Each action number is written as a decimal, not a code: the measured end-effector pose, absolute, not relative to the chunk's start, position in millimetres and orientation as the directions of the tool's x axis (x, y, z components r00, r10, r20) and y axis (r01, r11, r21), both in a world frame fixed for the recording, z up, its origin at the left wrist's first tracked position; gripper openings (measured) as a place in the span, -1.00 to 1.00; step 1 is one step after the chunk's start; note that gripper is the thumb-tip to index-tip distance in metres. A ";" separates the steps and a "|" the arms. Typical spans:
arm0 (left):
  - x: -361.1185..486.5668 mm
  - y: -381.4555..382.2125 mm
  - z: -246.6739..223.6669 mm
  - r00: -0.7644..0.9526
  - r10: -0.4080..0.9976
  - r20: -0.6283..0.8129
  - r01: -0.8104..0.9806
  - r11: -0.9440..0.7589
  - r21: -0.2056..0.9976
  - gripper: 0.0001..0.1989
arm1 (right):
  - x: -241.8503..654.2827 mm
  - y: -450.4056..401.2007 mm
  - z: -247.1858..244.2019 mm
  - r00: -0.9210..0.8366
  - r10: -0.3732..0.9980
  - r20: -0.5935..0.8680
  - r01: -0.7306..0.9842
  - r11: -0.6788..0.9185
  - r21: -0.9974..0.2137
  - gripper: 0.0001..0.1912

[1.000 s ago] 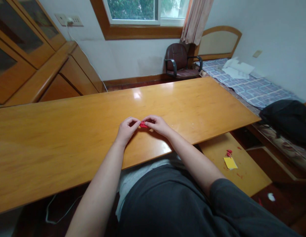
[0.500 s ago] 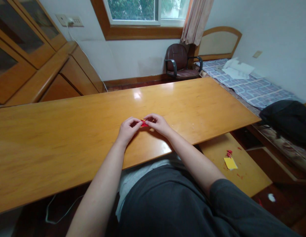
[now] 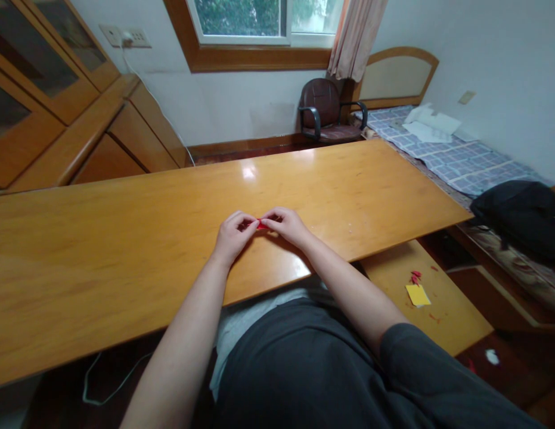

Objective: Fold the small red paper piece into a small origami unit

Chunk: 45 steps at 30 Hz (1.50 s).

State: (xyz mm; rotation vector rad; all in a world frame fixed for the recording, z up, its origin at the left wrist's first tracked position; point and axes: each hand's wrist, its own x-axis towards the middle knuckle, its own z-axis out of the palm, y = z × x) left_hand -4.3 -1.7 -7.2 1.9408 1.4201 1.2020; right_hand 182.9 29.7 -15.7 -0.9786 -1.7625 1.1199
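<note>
A small piece of folded red paper (image 3: 262,224) is pinched between my two hands, just over the wooden table (image 3: 138,238). My left hand (image 3: 235,235) grips its left end between thumb and fingers. From the other side, my right hand (image 3: 286,225) holds the right end in the same kind of pinch. The fingertips of both hands almost meet and cover most of the paper, so its folded shape cannot be made out.
Lower right, a wooden board (image 3: 460,325) bears a yellow paper stack (image 3: 418,295) and small red folded pieces (image 3: 415,277). A black bag (image 3: 523,217) lies on the bed (image 3: 478,161). A brown armchair (image 3: 322,107) stands beyond the table; a cabinet (image 3: 102,143) is at left.
My fingertips have drawn slightly closer together, and less of the red paper shows between them. The rest looks the same.
</note>
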 end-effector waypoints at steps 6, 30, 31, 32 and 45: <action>-4.0 -2.2 -5.4 0.078 0.916 0.394 0.519 -0.375 0.768 -0.85 | 183.7 28.1 -13.8 -0.371 0.902 0.222 0.184 0.306 -0.934 -0.75; -13.7 3.8 -15.7 -0.028 0.963 0.269 0.403 -0.236 0.884 -0.83 | 186.0 34.6 -20.4 -0.357 0.927 0.111 -0.045 0.101 -0.994 -0.74; -13.9 3.9 -15.9 -0.028 0.963 0.267 0.400 -0.234 0.886 -0.82 | 186.1 34.4 -19.7 -0.358 0.927 0.108 -0.049 0.097 -0.994 -0.74; -14.1 3.9 -16.0 -0.028 0.964 0.264 0.398 -0.232 0.888 -0.82 | 186.2 34.1 -19.1 -0.357 0.928 0.105 -0.052 0.092 -0.994 -0.74; -17.1 4.6 -18.1 -0.057 0.965 0.255 0.358 -0.219 0.908 -0.82 | 185.6 34.6 -18.3 -0.331 0.940 0.088 -0.079 0.065 -0.995 -0.75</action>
